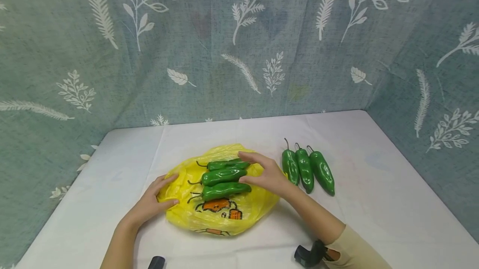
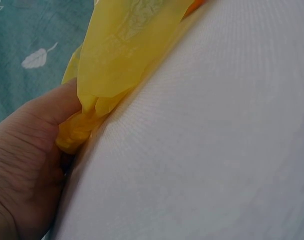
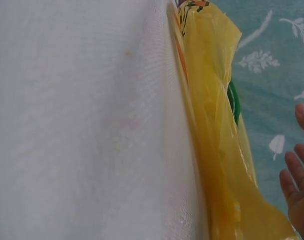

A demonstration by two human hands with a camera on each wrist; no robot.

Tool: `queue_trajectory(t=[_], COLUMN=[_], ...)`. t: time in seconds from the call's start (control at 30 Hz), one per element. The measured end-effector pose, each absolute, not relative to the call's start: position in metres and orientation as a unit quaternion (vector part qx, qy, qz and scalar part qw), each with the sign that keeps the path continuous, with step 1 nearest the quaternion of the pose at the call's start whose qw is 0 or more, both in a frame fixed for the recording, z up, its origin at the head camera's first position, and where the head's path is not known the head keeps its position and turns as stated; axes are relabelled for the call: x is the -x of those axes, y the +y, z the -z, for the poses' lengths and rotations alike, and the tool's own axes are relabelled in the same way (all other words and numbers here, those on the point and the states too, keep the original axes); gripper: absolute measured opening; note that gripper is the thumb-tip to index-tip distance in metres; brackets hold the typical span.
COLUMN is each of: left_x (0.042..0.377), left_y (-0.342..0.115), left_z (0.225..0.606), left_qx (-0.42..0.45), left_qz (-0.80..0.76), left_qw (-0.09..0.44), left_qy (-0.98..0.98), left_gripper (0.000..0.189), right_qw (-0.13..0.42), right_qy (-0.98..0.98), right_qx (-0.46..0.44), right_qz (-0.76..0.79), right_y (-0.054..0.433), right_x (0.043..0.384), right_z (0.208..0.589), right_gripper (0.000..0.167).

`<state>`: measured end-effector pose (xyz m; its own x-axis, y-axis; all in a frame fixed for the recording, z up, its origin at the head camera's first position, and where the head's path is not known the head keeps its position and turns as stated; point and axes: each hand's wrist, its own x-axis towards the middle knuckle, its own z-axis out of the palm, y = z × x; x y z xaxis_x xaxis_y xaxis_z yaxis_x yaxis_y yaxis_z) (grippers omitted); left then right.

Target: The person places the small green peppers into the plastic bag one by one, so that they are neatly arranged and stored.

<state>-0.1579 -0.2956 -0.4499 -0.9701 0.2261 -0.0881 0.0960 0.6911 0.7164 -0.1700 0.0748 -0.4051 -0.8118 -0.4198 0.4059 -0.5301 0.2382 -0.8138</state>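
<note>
A yellow plastic bag (image 1: 209,229) with orange and black print lies on the white table, and several glossy green chili peppers (image 1: 224,191) lie side by side on it, stems to the left. At the bag's left edge, my left hand (image 1: 151,200) touches the plastic, thumb and fingers well apart. The left wrist view shows crumpled yellow plastic (image 2: 117,50) against the thumb. My right hand (image 1: 267,173) reaches over the bag's right side, thumb and fingers spread at the pepper tips. In the right wrist view its fingers (image 3: 287,185) appear extended beside the bag.
Three more green peppers (image 1: 305,171) lie on the table (image 1: 374,202) to the right of the bag, beyond my right forearm. A patterned grey-green cloth (image 1: 209,73) hangs behind the table and along its sides. Dark wrist-camera parts (image 1: 309,256) show near the front.
</note>
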Motion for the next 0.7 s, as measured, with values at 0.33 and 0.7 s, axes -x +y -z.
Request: queue_trajectory(t=[0.33, 0.7], left_x=[0.158, 0.157], left_y=[-0.295, -0.294], left_z=[0.45, 0.448], left_qx=[-0.089, -0.09], left_qz=[-0.389, -0.39], left_qw=[0.085, 0.083], left_qy=[0.913, 0.913], left_gripper=[0.078, 0.078], right_qw=[0.064, 0.106], right_qy=[-0.802, -0.796], right_qx=[-0.29, -0.293], right_qz=[-0.518, -0.519], right_y=[0.084, 0.099], right_x=[0.17, 0.171], right_z=[0.404, 0.4], right_gripper=[0.068, 0.068])
